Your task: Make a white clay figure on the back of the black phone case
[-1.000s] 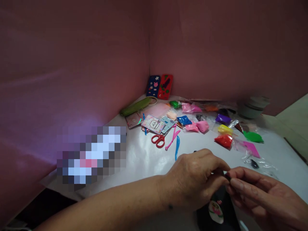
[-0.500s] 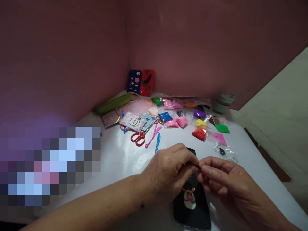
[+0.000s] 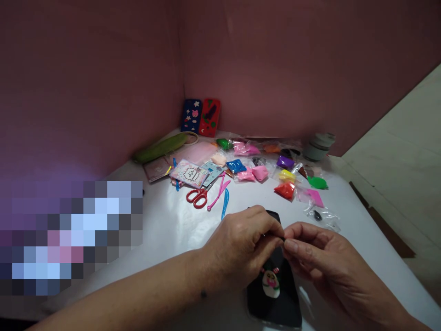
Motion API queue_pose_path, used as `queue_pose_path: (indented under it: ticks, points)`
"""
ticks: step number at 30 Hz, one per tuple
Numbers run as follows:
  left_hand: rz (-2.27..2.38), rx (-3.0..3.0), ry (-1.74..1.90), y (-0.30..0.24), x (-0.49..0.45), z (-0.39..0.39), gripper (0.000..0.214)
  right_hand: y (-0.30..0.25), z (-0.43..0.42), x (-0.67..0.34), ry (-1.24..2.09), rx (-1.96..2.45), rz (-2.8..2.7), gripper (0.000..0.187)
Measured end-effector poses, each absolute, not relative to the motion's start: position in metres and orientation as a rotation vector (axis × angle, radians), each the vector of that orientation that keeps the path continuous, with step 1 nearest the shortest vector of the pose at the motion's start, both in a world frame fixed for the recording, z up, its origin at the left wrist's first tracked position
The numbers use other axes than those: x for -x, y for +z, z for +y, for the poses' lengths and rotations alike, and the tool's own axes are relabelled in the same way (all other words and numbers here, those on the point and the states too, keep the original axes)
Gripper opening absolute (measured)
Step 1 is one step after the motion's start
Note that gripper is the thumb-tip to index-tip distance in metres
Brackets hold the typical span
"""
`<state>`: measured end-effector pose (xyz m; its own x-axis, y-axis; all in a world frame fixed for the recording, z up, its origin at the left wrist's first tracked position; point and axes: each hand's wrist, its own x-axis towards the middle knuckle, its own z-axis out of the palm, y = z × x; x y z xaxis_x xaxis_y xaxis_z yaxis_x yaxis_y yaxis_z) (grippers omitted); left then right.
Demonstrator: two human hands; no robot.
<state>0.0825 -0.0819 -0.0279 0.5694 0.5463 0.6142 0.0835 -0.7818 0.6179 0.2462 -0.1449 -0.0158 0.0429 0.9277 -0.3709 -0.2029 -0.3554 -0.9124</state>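
A black phone case (image 3: 275, 312) lies on the white table, and a small clay figure (image 3: 271, 284) in white, green and pink sits on its lower half. Over the case's upper part, my left hand (image 3: 244, 248) is closed in a pinch on a tiny dark piece that looks like modelling clay. My right hand (image 3: 324, 257) meets it from the right, thumb and forefinger pressed together at the same piece. The fingertips cover nearly all of it. Part of the case is hidden behind my left hand.
Several bags of coloured clay, including a red one (image 3: 285, 190) and a blue one (image 3: 236, 166), lie beyond my hands. Red-handled scissors (image 3: 196, 198), a blue modelling tool (image 3: 225, 203), and cards (image 3: 189, 174) are left of them. Two decorated cases (image 3: 210, 117) lean against the pink wall.
My right fingertips have closed in against my left ones, and the dark piece between them shows less. The case and my left hand stay almost where they were.
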Motion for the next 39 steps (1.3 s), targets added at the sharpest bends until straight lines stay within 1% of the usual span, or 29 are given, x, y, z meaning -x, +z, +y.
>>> queue_pose_path:
  ticks: [11, 19, 29, 35, 39]
  points:
    - [0.496, -2.258, 1.128, -0.0271, -0.0829, -0.0829, 0.013, -0.0136, -0.1444, -0.2444, 1.426, 1.421, -0.84, 0.023]
    - [0.614, -2.2, 1.062, -0.0259, -0.0821, -0.083, 0.008, -0.0086, -0.1452, -0.2421, 1.448, 1.424, -0.806, 0.025]
    - [0.55, -2.245, 1.08, -0.0272, -0.0836, -0.0825, 0.011, -0.0108, -0.1452, -0.2404, 1.458, 1.406, -0.772, 0.026]
    - [0.625, -2.181, 1.005, -0.0242, -0.0826, -0.0832, 0.009, -0.012, -0.1449, -0.2424, 1.447, 1.399, -0.801, 0.023]
    - [0.566, -2.211, 1.034, -0.0246, -0.0831, -0.0833, 0.01, -0.01, -0.1458, -0.2403, 1.46, 1.399, -0.753, 0.023]
